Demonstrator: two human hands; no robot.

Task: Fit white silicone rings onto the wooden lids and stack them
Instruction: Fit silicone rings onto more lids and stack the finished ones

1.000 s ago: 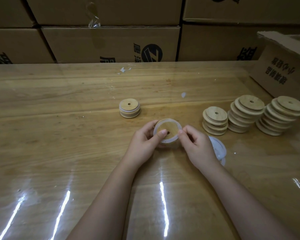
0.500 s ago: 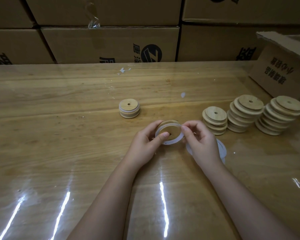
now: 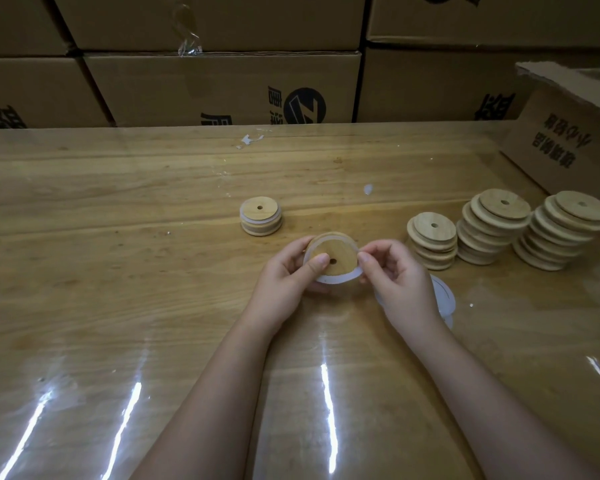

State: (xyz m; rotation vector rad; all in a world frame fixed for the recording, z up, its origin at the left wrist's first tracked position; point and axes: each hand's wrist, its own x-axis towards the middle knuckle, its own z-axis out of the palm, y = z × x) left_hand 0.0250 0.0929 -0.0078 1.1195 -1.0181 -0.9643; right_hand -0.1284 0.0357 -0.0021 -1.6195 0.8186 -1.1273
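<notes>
Two grips meet just above the desk (image 3: 153, 271): the left grip (image 3: 284, 275) clasps the round wooden lid (image 3: 342, 249), the right grip (image 3: 399, 275) pinches the thin white silicone ring (image 3: 336, 279) lying loosely around it, which may twist or spring off if tension slips

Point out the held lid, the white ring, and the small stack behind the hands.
held lid (image 3: 341, 251), head view, on its wooden face beside the hole.
white ring (image 3: 336, 279), head view, on its near arc below the lid.
small stack (image 3: 268, 211), head view, on the top lid's face.
</notes>
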